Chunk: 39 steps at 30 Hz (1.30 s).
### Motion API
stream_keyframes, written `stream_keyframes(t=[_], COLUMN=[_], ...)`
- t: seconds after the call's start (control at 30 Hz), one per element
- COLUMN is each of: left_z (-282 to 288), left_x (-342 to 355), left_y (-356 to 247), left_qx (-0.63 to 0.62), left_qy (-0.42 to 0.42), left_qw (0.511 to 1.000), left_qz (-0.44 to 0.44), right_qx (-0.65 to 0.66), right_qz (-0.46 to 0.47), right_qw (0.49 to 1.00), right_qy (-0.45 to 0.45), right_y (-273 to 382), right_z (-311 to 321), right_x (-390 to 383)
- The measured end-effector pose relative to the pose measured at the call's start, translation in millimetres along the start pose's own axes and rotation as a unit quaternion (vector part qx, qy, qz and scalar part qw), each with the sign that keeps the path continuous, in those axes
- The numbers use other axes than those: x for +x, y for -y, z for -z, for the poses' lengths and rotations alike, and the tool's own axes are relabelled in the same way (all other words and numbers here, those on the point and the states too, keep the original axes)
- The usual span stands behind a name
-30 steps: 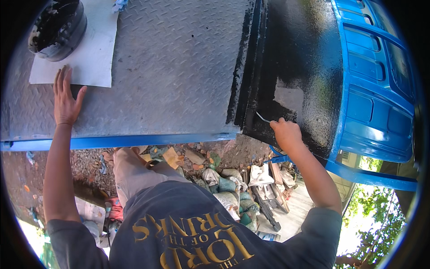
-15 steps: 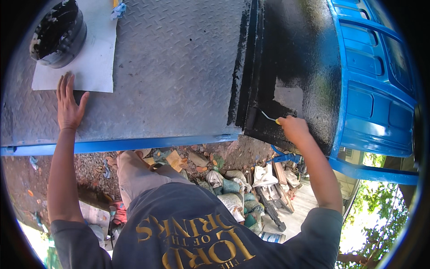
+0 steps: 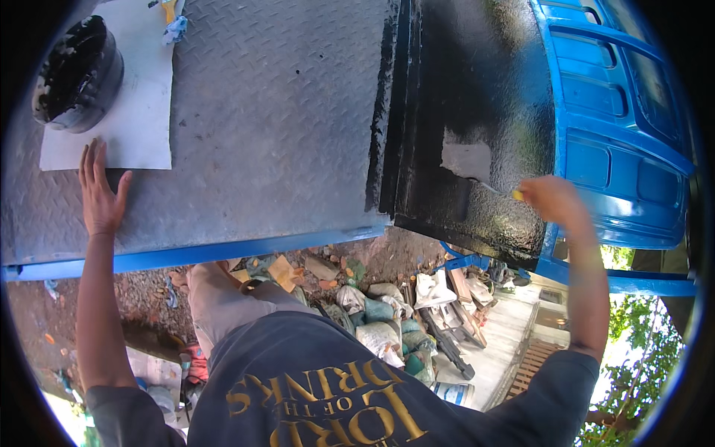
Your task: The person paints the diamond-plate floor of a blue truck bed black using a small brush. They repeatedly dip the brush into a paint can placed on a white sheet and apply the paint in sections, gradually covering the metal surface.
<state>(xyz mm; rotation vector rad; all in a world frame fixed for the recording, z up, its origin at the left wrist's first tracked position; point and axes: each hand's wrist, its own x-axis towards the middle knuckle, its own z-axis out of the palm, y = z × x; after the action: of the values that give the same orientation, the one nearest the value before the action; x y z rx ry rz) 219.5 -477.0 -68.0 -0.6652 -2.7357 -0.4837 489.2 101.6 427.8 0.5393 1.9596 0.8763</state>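
My right hand (image 3: 553, 201) is closed round the yellow handle of a small paint roller (image 3: 517, 195); motion blurs the hand a little. Its thin wire frame reaches left over wet black paint (image 3: 424, 141), and the dark roller head is hard to pick out there. Just beyond the wire, a bare grey patch (image 3: 468, 158) shows within the black. Far to the left, my left hand (image 3: 100, 194) rests open and flat on the grey tread-plate deck (image 3: 261, 134). Its fingertips overlap the lower edge of a white board (image 3: 145, 141), below a black paint-smeared tub (image 3: 82, 74).
A blue metal panel wall (image 3: 596, 97) bounds the painted strip on the right. Along the deck's near side runs a blue edge (image 3: 298, 241). A crumpled blue rag (image 3: 176, 30) lies at the board's corner. Filled sacks (image 3: 383, 335) and wood scraps sit on the ground below.
My right hand has swung right with the paint roller, toward the blue panel wall. My left hand stays on the deck and board. The whole view has shifted slightly.
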Motion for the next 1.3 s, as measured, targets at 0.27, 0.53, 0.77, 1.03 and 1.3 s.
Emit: stream_keyframes(t=[0.27, 0.53, 0.77, 1.03, 1.3], left_z=[9.3, 11.9, 18.7, 20.0, 14.5], left_x=[6.6, 4.8, 7.4, 7.9, 3.6], left_y=[-3.3, -1.5, -5.3, 7.2, 4.6], left_qx=[-0.025, -0.063, -0.09, -0.084, -0.068], left_qy=[0.012, 0.02, 0.034, 0.036, 0.04], left_qw=[1.0, 0.997, 0.994, 0.994, 0.995], left_qz=[-0.007, -0.034, -0.047, -0.053, -0.058], right_qx=[0.086, 0.304, 0.828, 0.867, 0.702], right_qz=[-0.033, -0.162, -0.247, -0.298, -0.462], right_qw=[0.993, 0.924, 0.495, 0.375, 0.479], right_qy=[-0.068, -0.165, -0.085, -0.139, -0.253], right_y=[28.9, 35.8, 223.2, 276.2, 238.3], right_z=[-50.5, -102.3, -191.2, -169.6, -178.7], right_x=[-22.3, -144.8, -120.1, -122.7, -136.6])
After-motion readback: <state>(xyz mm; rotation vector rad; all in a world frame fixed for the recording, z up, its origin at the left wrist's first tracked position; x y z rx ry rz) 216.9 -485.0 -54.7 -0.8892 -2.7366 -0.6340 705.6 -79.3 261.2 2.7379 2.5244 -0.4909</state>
